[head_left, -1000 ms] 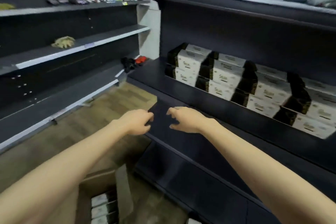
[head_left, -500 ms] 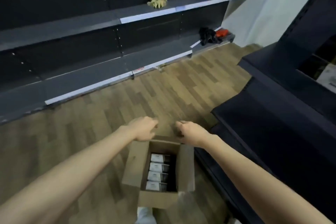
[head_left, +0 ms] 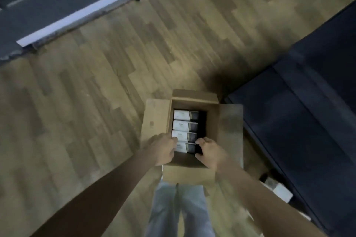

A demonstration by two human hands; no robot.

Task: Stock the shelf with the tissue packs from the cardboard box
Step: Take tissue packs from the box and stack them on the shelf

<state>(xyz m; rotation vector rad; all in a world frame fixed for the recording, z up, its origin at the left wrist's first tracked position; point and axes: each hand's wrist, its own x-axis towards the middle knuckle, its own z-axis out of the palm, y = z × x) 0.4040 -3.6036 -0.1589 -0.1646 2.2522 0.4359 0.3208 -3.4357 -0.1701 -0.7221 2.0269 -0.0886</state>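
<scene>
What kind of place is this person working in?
Most likely a shop aisle during restocking. A dark shelving unit stands on the right, another low shelf with a pale edge strip runs along the far side of the wood-look floor, and an open cardboard box holds identical tissue packs.

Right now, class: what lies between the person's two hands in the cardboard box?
In the head view, the nearest tissue pack lies between the left hand and the right hand, inside the cardboard box.

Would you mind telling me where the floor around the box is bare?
Bare wood floor spreads left of the cardboard box, up to the far shelf base. Right is crowded: the dark shelf nearly meets the flap. Inside, both hands crowd the tissue packs.
</scene>
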